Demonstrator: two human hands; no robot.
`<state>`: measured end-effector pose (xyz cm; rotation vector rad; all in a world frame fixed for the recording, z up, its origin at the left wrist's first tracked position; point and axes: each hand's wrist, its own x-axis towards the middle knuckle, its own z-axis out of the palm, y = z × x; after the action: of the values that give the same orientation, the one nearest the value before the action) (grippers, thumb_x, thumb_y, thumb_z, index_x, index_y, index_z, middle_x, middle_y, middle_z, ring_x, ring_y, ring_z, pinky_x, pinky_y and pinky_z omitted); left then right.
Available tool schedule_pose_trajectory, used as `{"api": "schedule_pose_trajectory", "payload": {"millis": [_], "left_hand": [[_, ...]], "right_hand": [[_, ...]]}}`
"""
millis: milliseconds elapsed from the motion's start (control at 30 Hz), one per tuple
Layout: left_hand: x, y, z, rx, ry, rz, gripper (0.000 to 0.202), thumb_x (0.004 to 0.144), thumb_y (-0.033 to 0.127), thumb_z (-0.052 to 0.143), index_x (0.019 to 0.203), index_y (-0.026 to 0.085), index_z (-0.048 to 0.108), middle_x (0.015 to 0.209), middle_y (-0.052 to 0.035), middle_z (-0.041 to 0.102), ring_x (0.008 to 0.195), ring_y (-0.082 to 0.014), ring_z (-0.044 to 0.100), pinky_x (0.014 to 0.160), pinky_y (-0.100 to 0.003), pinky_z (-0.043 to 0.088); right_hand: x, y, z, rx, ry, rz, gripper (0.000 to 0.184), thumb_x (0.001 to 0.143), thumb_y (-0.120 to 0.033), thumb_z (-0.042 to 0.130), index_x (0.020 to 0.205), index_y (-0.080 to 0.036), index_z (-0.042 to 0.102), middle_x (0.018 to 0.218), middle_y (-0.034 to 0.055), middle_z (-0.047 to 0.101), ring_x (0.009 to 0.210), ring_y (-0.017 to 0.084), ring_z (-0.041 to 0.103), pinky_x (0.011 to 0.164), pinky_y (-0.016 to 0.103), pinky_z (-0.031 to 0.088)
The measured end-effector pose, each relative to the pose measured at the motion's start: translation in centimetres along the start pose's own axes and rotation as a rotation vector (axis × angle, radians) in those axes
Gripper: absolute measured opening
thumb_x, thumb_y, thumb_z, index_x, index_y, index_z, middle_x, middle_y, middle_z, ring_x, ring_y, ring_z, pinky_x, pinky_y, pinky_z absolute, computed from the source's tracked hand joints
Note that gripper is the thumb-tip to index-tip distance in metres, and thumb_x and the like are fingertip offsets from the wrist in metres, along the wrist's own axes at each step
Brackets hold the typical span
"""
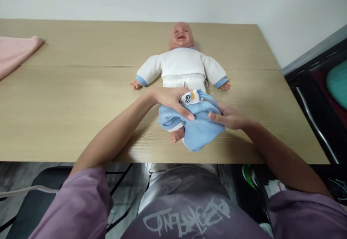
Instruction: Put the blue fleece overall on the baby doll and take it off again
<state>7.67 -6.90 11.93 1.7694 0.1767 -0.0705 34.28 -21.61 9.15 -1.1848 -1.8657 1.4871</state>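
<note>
A baby doll (183, 60) lies on its back on the table, head away from me, dressed in a white long-sleeved top with blue cuffs. Light blue doll pants (202, 127) are bunched around its lower legs, with a white label showing at the waistband. One bare doll foot (177, 135) sticks out of the left leg opening; the other foot is hidden in the cloth. My left hand (175, 101) grips the pants at the left side of the waistband, thumb on top. At the right side, my right hand (229, 116) pinches the same cloth between thumb and fingers.
The wooden table (81, 112) has its front edge close to my body. A pink cloth (18, 53) lies at the far left. Beyond the table's right edge stands a black rack or bin (314, 98) with a teal item in it. A dark chair (40, 206) is below left.
</note>
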Motion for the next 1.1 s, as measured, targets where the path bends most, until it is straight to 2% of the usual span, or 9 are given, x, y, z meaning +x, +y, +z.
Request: {"api": "schedule_pose_trajectory", "payload": {"millis": [67, 133, 267, 400, 533, 633, 867, 1000, 1100], "left_hand": [[-0.1, 0.4, 0.2, 0.003, -0.002, 0.002, 0.039, 0.090, 0.053, 0.107, 0.099, 0.019, 0.091, 0.095, -0.0033, 0.089, 0.090, -0.0260, 0.081, 0.089, -0.037, 0.073], [-0.3, 0.7, 0.4, 0.003, -0.024, -0.003, 0.047, 0.095, 0.060, 0.105, 0.106, 0.016, 0.091, 0.100, -0.0047, 0.091, 0.094, -0.0257, 0.080, 0.090, -0.037, 0.074], [-0.8, 1.2, 0.9, -0.049, -0.145, -0.048, 0.070, 0.088, 0.081, 0.109, 0.102, 0.016, 0.090, 0.097, -0.0074, 0.091, 0.090, -0.0288, 0.082, 0.081, -0.040, 0.076], [-1.2, 0.9, 1.1, -0.227, -0.343, -0.137, 0.063, 0.096, 0.078, 0.105, 0.109, 0.018, 0.090, 0.096, -0.0118, 0.093, 0.090, -0.0382, 0.091, 0.084, -0.053, 0.081], [-0.9, 0.1, 0.6, -0.102, -0.093, -0.058, 0.053, 0.079, 0.056, 0.119, 0.110, 0.021, 0.092, 0.108, -0.0079, 0.095, 0.098, -0.0356, 0.091, 0.092, -0.050, 0.082], [-0.5, -0.2, 0.3, -0.098, -0.017, -0.047, 0.053, 0.067, 0.048, 0.122, 0.104, 0.025, 0.093, 0.108, -0.0064, 0.095, 0.102, -0.0372, 0.092, 0.096, -0.050, 0.082], [-0.6, -0.3, 0.3, -0.134, -0.127, -0.016, 0.060, 0.069, 0.057, 0.124, 0.105, 0.019, 0.094, 0.098, -0.0115, 0.093, 0.082, -0.0334, 0.090, 0.078, -0.042, 0.080], [-1.0, -0.5, 0.0, -0.130, -0.262, -0.053, 0.054, 0.083, 0.063, 0.117, 0.103, 0.017, 0.096, 0.089, -0.0113, 0.091, 0.074, -0.0314, 0.088, 0.071, -0.039, 0.078], [-1.0, -0.9, -0.2, -0.085, -0.182, -0.024, 0.053, 0.081, 0.062, 0.118, 0.099, 0.018, 0.095, 0.086, -0.0087, 0.090, 0.073, -0.0293, 0.086, 0.072, -0.037, 0.077]], "right_hand": [[-0.3, -0.6, -0.3, -0.112, -0.168, -0.016, 0.062, 0.100, -0.083, 0.092, 0.092, -0.024, 0.072, 0.079, -0.0004, 0.064, 0.068, 0.018, 0.054, 0.062, 0.032, 0.050], [-0.6, -1.0, -0.3, -0.167, -0.210, -0.018, 0.059, 0.102, -0.071, 0.094, 0.081, -0.024, 0.066, 0.074, -0.0017, 0.059, 0.066, 0.016, 0.052, 0.061, 0.031, 0.047], [-0.7, -0.7, -0.2, -0.041, -0.077, -0.128, 0.047, 0.108, -0.066, 0.090, 0.098, -0.022, 0.078, 0.092, 0.0022, 0.073, 0.084, 0.021, 0.068, 0.076, 0.031, 0.060], [-0.3, 0.2, -0.4, 0.071, 0.054, -0.134, 0.061, 0.106, -0.084, 0.088, 0.101, -0.024, 0.078, 0.092, 0.0019, 0.072, 0.083, 0.021, 0.066, 0.077, 0.033, 0.062], [-0.2, 0.1, -0.2, 0.083, 0.064, -0.079, 0.072, 0.108, -0.095, 0.079, 0.095, -0.024, 0.075, 0.085, 0.0013, 0.066, 0.075, 0.020, 0.058, 0.070, 0.032, 0.057], [-0.4, -0.3, 0.0, 0.050, 0.006, -0.052, 0.073, 0.110, -0.095, 0.074, 0.097, -0.023, 0.078, 0.086, 0.0016, 0.067, 0.074, 0.019, 0.058, 0.068, 0.031, 0.057], [-0.8, -0.1, -0.3, 0.057, -0.183, 0.026, 0.054, 0.099, -0.072, 0.100, 0.114, -0.022, 0.088, 0.108, 0.0045, 0.085, 0.095, 0.024, 0.077, 0.083, 0.033, 0.069], [-0.6, 0.4, 0.5, 0.251, -0.047, -0.070, 0.051, 0.102, -0.071, 0.098, 0.119, -0.024, 0.086, 0.105, 0.0038, 0.078, 0.097, 0.025, 0.074, 0.089, 0.036, 0.069], [-0.5, 0.9, 1.2, 0.406, 0.056, -0.054, 0.053, 0.104, -0.074, 0.096, 0.113, -0.024, 0.080, 0.096, 0.0009, 0.068, 0.087, 0.021, 0.065, 0.081, 0.033, 0.063]]}}
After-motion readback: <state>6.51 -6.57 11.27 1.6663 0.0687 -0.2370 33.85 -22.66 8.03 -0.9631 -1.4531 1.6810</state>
